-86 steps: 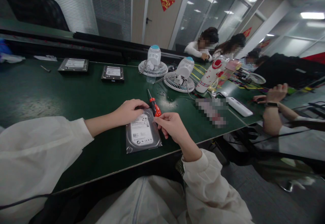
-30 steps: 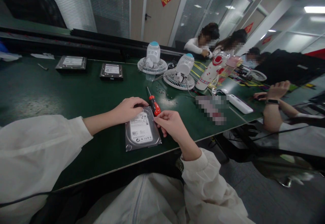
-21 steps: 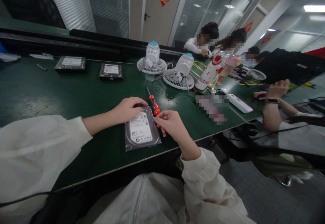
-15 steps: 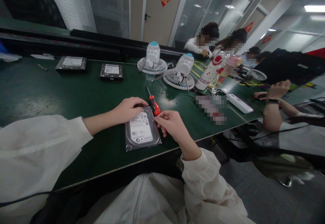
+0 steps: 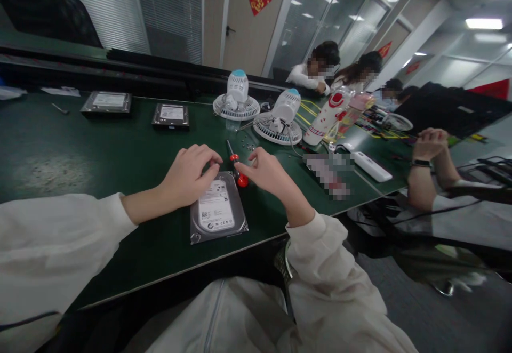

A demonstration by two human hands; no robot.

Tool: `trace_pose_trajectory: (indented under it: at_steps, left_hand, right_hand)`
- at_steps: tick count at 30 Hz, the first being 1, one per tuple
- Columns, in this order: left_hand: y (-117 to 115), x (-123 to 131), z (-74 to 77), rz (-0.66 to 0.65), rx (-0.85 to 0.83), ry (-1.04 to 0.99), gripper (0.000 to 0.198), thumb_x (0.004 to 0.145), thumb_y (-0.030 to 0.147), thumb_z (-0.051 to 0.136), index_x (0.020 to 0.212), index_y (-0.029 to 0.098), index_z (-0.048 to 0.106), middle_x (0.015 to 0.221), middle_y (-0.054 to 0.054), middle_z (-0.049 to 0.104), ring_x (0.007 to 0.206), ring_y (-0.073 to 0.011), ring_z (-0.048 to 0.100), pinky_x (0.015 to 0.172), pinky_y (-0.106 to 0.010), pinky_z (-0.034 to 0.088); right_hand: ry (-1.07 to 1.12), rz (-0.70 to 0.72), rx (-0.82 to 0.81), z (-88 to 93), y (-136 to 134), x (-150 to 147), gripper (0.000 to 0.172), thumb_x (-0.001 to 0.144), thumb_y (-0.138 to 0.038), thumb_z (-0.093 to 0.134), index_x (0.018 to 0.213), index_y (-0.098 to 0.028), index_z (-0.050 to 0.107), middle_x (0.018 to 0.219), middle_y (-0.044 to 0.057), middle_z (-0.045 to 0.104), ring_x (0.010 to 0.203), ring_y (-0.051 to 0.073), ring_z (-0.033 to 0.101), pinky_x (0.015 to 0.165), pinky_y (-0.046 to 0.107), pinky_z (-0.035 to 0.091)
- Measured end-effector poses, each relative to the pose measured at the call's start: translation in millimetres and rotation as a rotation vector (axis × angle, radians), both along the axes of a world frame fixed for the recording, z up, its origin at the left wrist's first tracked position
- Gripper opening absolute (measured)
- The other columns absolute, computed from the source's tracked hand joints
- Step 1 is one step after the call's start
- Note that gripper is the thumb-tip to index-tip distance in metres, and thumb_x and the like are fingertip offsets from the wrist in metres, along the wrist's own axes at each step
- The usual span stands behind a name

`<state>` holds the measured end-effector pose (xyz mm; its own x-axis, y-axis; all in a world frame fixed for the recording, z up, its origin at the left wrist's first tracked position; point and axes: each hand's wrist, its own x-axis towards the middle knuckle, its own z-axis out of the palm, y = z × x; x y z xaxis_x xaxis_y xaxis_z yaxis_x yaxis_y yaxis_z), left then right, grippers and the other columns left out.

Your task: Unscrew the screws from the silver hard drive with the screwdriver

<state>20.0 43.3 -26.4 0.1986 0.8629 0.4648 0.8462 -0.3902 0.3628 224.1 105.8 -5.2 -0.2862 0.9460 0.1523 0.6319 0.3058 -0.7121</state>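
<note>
The hard drive [image 5: 218,210] lies flat at lower centre, so we'd best pin its far edge firmly with our left hand [image 5: 187,176], fingers spread flat, while our right hand [image 5: 264,173] hovers open and empty over the screwdriver [image 5: 237,170]

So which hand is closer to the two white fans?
The right hand. It is just in front of the nearer fan, by the red screwdriver. The left hand lies farther to the left, at the hard drive.
</note>
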Motion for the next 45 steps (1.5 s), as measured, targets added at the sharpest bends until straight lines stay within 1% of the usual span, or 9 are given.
trace_pose_trajectory:
  at_steps: [4,8,14,20,27,32,36,39,45]
  left_hand:
    - [-23.8,14.5,13.7,-0.294,0.062,0.271,0.037,0.096,0.034,0.036,0.077,0.019,0.063,0.074,-0.007,0.064,0.073,-0.0211,0.055,0.067,-0.038,0.037]
    - [-48.2,32.7,14.6,-0.519,0.114,0.471,0.036,0.096,0.037,0.04,0.078,0.02,0.066,0.075,-0.008,0.069,0.072,-0.0236,0.061,0.069,-0.041,0.04]
    - [-75.9,44.9,2.6,-0.456,0.065,0.537,0.036,0.098,0.033,0.036,0.101,0.016,0.068,0.068,-0.008,0.07,0.054,-0.025,0.063,0.052,-0.039,0.038]
    - [-81.6,44.5,-4.7,-0.416,0.126,0.567,0.038,0.096,0.035,0.044,0.119,0.014,0.064,0.089,-0.012,0.072,0.059,-0.0237,0.065,0.051,-0.037,0.04]
    - [-68.4,27.7,7.8,-0.665,-0.022,0.566,0.039,0.094,0.029,0.052,0.13,0.016,0.056,0.107,-0.008,0.072,0.078,-0.0203,0.07,0.063,-0.033,0.049]
    - [-62.7,18.0,15.5,-0.739,-0.037,0.547,0.043,0.093,0.025,0.055,0.135,0.017,0.052,0.116,-0.007,0.072,0.086,-0.0199,0.071,0.072,-0.032,0.051]
    - [-62.9,19.6,17.1,-0.725,-0.002,0.6,0.044,0.092,0.03,0.058,0.133,0.014,0.054,0.107,-0.009,0.074,0.081,-0.0211,0.071,0.067,-0.032,0.051]
    - [-64.1,21.6,16.9,-0.668,-0.03,0.626,0.05,0.091,0.041,0.059,0.133,0.013,0.054,0.104,-0.009,0.074,0.081,-0.0237,0.072,0.067,-0.034,0.054]
    - [-70.2,30.9,15.6,-0.382,-0.164,0.618,0.071,0.087,0.058,0.06,0.137,0.007,0.053,0.114,-0.016,0.072,0.093,-0.0305,0.072,0.08,-0.043,0.059]
  right_hand:
    - [-0.107,0.09,-0.157,1.5,11.9,-8.2,0.042,0.059,-0.05,0.084,0.071,-0.018,0.06,0.055,0.001,0.064,0.046,0.011,0.055,0.043,0.022,0.04]
    - [-0.112,0.145,-0.336,4.1,18.0,-6.9,0.036,0.063,-0.045,0.083,0.06,-0.015,0.063,0.047,0.003,0.063,0.038,0.012,0.057,0.036,0.025,0.049]
    - [0.032,0.057,-0.329,4.4,21.9,0.9,0.023,0.071,-0.03,0.074,0.059,-0.014,0.064,0.048,0.002,0.063,0.037,0.012,0.059,0.032,0.021,0.05]
    - [0.288,-0.087,-0.158,8.5,27.9,11.8,0.016,0.076,-0.029,0.065,0.073,-0.014,0.064,0.052,0.001,0.064,0.043,0.013,0.065,0.038,0.018,0.053]
    - [0.604,-0.26,0.184,22.8,30.1,20.5,0.036,0.082,-0.043,0.062,0.106,-0.02,0.049,0.08,-0.001,0.067,0.051,0.009,0.065,0.044,0.018,0.053]
    - [0.76,-0.17,0.532,34.2,33.6,19.8,0.037,0.087,-0.048,0.057,0.112,-0.027,0.041,0.088,-0.001,0.063,0.054,0.009,0.061,0.044,0.021,0.048]
    - [0.603,0.007,0.756,37.7,43.9,10.8,0.031,0.095,-0.044,0.046,0.121,-0.029,0.04,0.101,0.003,0.06,0.077,0.013,0.066,0.071,0.032,0.059]
    - [0.37,0.119,0.903,35.9,50.1,0.0,0.029,0.099,-0.039,0.038,0.125,-0.027,0.044,0.119,0.007,0.059,0.1,0.018,0.065,0.095,0.042,0.055]
    - [0.149,0.182,0.897,29.2,49.1,-14.6,0.037,0.097,-0.037,0.041,0.132,-0.024,0.044,0.126,0.011,0.06,0.113,0.024,0.061,0.102,0.047,0.051]
